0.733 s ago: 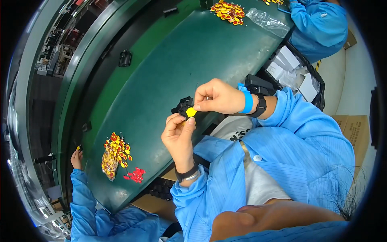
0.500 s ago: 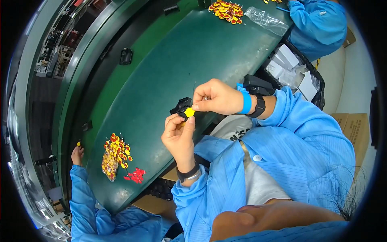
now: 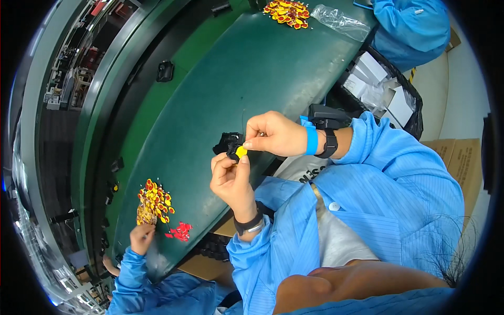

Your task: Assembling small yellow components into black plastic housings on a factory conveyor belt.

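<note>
A black plastic housing (image 3: 227,143) with an uneven, hollow shape is held above the green bench. My left hand (image 3: 231,181) grips it from below, its thumb against a small flat yellow disc (image 3: 241,152) at the housing's near end. From the right, my right hand (image 3: 278,135) pinches the upper edge of that disc between thumb and forefinger. A thin dark wire stands up beside the right fingertips; where it ends is hidden.
On the green bench (image 3: 210,94) lie a pile of yellow-and-red pieces (image 3: 154,199), some red pieces (image 3: 180,231) and a far pile (image 3: 287,13). A co-worker's hand (image 3: 142,239) touches the near pile. Black housings (image 3: 165,71) sit on the belt. A lined bin (image 3: 412,100) stands right.
My hands, the housing and the disc have shifted slightly left in the picture. The co-worker's hand at lower left has moved from the belt to the pile; a yellow-topped part now lies on the belt.
</note>
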The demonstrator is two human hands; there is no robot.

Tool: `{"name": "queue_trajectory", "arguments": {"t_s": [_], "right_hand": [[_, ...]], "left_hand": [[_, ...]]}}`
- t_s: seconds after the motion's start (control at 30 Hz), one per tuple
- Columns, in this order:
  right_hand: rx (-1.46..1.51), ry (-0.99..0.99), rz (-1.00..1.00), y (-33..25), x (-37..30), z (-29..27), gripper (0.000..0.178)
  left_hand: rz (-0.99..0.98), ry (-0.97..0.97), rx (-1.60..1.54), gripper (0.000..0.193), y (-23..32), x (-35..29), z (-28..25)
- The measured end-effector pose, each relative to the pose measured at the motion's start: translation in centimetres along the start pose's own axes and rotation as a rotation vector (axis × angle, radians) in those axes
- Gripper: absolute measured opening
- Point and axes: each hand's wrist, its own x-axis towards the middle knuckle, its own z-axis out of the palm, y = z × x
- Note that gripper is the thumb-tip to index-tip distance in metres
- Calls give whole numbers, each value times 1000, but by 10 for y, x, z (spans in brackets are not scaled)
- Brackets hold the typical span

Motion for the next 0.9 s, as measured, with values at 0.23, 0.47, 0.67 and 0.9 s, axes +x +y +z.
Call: {"name": "queue_trajectory", "arguments": {"t_s": [0.23,0.47,0.67,0.9], "right_hand": [[72,-48,-11,2,-3,-3,21],[97,-272,-214,-2,2,-7,56],[182,-492,-241,-9,2,-35,46],[272,-410,-25,2,-2,-24,27]], "left_hand": [[-43,-80,-117,10,-3,-2,-3],[-167,-96,-290,14,-1,-11,-22],[-256,-220,-390,9,-4,-6,-12],[-198,-231,-298,15,-6,-11,-4]]}}
